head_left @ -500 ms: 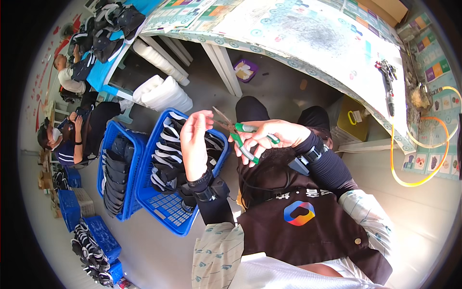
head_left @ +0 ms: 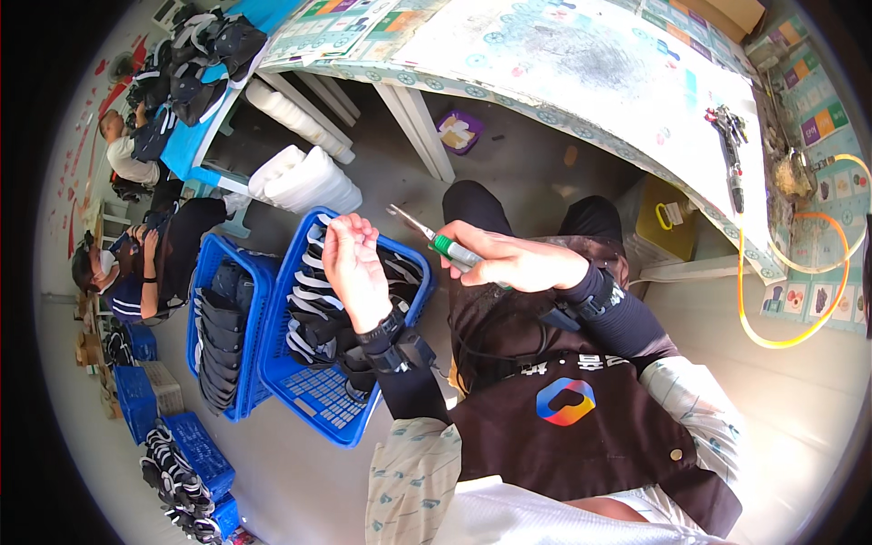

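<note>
Green-handled pliers (head_left: 454,252) with long, pointed metal jaws are gripped in my right hand (head_left: 518,258). Their jaws look nearly together and point up and left, toward my left hand (head_left: 352,263). That hand is raised, its fingers curled in with the tips close to the thumb; whether something small is between them I cannot make out. A gap separates the plier tips from my left fingers. Below my left hand stands a blue basket (head_left: 313,400) holding several black shoe-like pieces (head_left: 309,313) with white edges.
Beside it, a second blue basket (head_left: 193,313) holds dark pieces. A covered worktable (head_left: 436,54) spans the far side, bearing an air tool (head_left: 729,150) on an orange hose (head_left: 743,291). White rolls (head_left: 304,182) and a purple box (head_left: 460,133) sit near its legs. Two people work at left.
The pliers' handles and jaws have come together, and my right fingers have closed around the handles. My left hand has shifted slightly left, its fingers curling in.
</note>
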Motion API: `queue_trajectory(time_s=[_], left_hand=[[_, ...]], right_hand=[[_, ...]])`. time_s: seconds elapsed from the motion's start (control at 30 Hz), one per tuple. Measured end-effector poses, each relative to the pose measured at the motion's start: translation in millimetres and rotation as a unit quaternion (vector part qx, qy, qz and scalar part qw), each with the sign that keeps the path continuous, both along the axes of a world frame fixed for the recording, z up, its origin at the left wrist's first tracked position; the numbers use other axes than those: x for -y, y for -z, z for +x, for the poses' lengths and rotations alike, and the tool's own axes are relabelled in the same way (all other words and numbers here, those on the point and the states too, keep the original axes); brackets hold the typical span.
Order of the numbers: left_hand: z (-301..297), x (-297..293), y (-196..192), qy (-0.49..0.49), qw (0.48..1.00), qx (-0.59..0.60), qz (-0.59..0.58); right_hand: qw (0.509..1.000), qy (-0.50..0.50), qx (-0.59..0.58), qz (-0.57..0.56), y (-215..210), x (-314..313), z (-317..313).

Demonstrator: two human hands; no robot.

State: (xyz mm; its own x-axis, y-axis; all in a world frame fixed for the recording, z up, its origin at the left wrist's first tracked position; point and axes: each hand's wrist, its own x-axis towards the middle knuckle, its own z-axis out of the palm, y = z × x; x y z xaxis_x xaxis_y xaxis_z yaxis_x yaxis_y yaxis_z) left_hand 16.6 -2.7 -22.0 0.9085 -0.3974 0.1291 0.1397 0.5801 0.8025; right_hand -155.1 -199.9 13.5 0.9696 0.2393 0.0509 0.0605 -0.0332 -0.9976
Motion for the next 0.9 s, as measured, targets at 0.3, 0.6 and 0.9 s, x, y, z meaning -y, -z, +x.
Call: queue_trajectory(time_s=[0.3,0.6,0.9], left_hand=[[-35.8,10.4,-36.3,-0.002,0.982,0.182,0.05],[-53.6,15.7,-48.8,0.013,0.974,0.184,0.132],[-35.3,-9.9,-12.0,-0.188,0.91,0.286,0.235]], right_hand=[[0.996,0.041,0.069,-0.029,-20.5,5.2,-13.1],[0.997,0.041,0.061,-0.035,-19.3,3.0,-20.7],[0.974,0.183,0.045,-0.127,45.9,46.0,-30.4]])
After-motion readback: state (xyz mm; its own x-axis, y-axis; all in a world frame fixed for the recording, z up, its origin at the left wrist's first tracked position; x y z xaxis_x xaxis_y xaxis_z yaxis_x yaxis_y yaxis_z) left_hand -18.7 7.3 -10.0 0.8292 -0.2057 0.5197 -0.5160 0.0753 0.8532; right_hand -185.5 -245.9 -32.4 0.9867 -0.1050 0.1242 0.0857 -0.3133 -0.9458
